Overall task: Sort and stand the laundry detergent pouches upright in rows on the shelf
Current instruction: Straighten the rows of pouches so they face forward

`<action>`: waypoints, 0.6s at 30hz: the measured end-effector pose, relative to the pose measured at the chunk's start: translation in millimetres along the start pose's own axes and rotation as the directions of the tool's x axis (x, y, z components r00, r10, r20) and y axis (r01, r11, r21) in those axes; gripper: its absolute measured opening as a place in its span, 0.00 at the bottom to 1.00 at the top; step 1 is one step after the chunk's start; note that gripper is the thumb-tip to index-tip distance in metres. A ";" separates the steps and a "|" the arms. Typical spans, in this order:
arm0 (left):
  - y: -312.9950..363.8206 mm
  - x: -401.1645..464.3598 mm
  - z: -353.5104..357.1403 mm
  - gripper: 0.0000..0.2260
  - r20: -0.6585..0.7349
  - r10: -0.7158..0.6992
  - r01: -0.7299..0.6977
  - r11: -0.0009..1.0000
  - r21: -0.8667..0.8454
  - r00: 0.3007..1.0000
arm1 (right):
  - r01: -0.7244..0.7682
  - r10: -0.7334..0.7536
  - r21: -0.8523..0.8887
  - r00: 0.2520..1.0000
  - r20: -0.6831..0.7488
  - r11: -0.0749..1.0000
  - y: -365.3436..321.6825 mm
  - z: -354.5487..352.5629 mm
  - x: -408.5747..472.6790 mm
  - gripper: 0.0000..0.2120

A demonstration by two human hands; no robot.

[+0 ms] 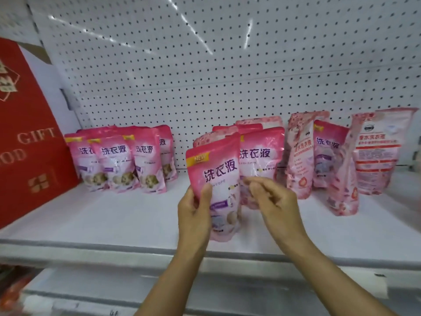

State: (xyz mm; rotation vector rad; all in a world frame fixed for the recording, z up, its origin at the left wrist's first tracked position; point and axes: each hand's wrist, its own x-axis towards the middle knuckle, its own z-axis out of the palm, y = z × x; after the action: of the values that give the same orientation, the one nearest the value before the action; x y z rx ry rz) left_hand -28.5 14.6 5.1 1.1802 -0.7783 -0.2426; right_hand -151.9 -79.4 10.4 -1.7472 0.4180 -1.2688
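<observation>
Left hand (193, 210) grips pink detergent pouch (214, 179), hiding its lower-left edge; blurred right hand (271, 199) beside it, fingers loosely curled, empty.

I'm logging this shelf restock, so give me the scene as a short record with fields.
left hand: left hand grips the held pouch upright, above the shelf
right hand: right hand beside the pouch's right edge, fingers loosely curled; contact unclear
left group: left pouches standing together
middle group: middle pouches behind the held one
right group: right pouches of mixed designs, some leaning
far left: red gift box
</observation>
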 end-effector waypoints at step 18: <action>-1.3 15.1 -10.0 0.07 -0.034 -0.150 0.143 0.976 -0.163 0.988 | -0.228 0.224 0.017 0.936 -0.273 0.974 33.9 -34.6 60.1 0.05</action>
State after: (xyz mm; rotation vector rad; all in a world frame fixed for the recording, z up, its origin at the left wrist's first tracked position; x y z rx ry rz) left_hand -10.7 13.1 8.7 1.0878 -0.6195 -0.3918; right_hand -149.8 -156.1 19.2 -1.4892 0.7681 -1.3435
